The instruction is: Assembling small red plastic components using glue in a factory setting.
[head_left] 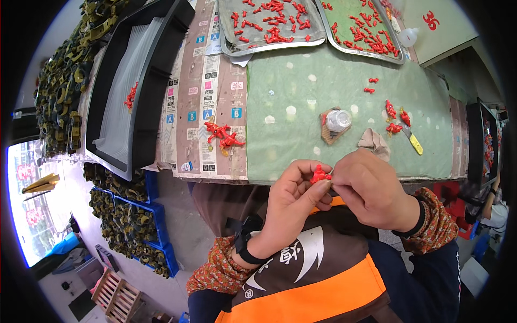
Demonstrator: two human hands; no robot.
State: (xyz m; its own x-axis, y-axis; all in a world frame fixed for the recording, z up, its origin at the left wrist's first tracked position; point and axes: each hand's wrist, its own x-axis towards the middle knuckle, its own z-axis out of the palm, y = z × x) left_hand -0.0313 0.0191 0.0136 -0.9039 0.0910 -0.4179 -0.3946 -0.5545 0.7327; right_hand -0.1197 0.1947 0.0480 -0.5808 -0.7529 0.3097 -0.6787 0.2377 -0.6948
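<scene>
In front of my body, at the table's near edge, my left hand (291, 202) grips a small red toy figure (319, 174) between thumb and fingers. My right hand (369, 188) is closed in a pinch at the figure's right side; whatever lies between those fingertips is hidden. Beyond my hands, a small clear jar (338, 120) stands on a brown cardboard piece (328, 136). A beige cloth (374, 142) lies just past my right hand. Farther right is a knife with a yellow handle (416, 144), beside several red figures (394, 128).
Two metal trays (274, 49) (371, 53) with many red parts sit at the far edge. Assembled red figures (223, 137) lie on the left of the table. A black bin (153, 70) lined with clear plastic stands further left, near camouflage-coloured pieces (62, 86).
</scene>
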